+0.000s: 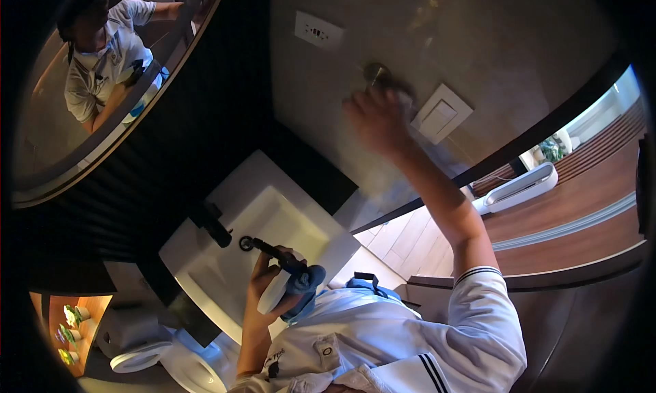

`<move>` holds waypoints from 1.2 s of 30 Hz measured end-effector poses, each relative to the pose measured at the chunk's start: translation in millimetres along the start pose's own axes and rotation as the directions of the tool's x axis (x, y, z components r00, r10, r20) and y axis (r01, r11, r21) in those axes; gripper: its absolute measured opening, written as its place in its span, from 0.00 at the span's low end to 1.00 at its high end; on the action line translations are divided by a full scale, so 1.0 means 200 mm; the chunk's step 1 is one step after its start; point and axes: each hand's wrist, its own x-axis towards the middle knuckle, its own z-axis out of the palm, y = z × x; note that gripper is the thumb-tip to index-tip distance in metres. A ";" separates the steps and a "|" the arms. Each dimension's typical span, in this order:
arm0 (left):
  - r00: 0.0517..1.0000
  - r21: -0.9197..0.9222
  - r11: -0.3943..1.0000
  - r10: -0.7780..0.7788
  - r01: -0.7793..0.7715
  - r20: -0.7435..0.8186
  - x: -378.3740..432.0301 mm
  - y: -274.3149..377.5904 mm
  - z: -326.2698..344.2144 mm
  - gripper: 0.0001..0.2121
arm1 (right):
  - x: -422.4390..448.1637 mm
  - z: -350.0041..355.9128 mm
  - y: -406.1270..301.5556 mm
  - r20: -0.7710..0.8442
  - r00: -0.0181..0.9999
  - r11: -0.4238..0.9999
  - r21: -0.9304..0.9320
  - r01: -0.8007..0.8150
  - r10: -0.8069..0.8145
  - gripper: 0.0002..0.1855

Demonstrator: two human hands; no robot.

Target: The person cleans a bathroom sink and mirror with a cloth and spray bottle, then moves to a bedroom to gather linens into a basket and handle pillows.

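My left hand (277, 285) is closed around a bundle held over the white washbasin (302, 234). In that bundle I make out a black trigger sprayer head (279, 254), a white rounded piece (272, 293) and a bunched blue cloth (305, 285). My right hand (376, 119) reaches up to the wall, its fingers bent and blurred, at a round metal fitting (377, 74). Something pale shows beside its fingers, too blurred to name. Right of this hand is a white light switch (442, 114).
A black faucet (218, 226) stands on the basin. A wall socket (318, 30) sits higher up. At upper left, a round mirror (46, 152) reflects a person. The toilet (192, 367) is lower left, near a lit niche with potted plants (74, 334). A doorway opens at right.
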 end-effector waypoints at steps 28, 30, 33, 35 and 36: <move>0.996 0.029 0.996 0.080 -0.081 0.038 0.05 -0.01 -0.07 0.21 | 1.07 0.34 0.15 -0.058 0.993 0.981 0.161 0.107 -0.099 0.09; 0.997 0.019 0.998 0.063 -0.063 0.040 0.06 0.04 -0.07 0.21 | 0.93 0.29 0.24 -0.051 0.997 0.969 0.237 0.075 -0.065 0.09; 0.996 0.005 0.997 0.076 -0.076 0.035 0.07 0.05 -0.08 0.22 | 0.79 0.20 0.30 -0.053 0.999 0.983 0.186 0.011 -0.001 0.09; 0.983 0.032 0.983 0.180 -0.181 0.016 0.08 0.04 -0.07 0.21 | 0.68 0.11 0.31 -0.025 0.999 0.992 0.118 -0.033 0.037 0.09; 0.986 -0.064 0.984 0.166 -0.167 -0.021 0.08 0.02 -0.04 0.20 | 0.60 0.05 0.33 0.117 0.987 0.986 0.112 -0.127 0.113 0.08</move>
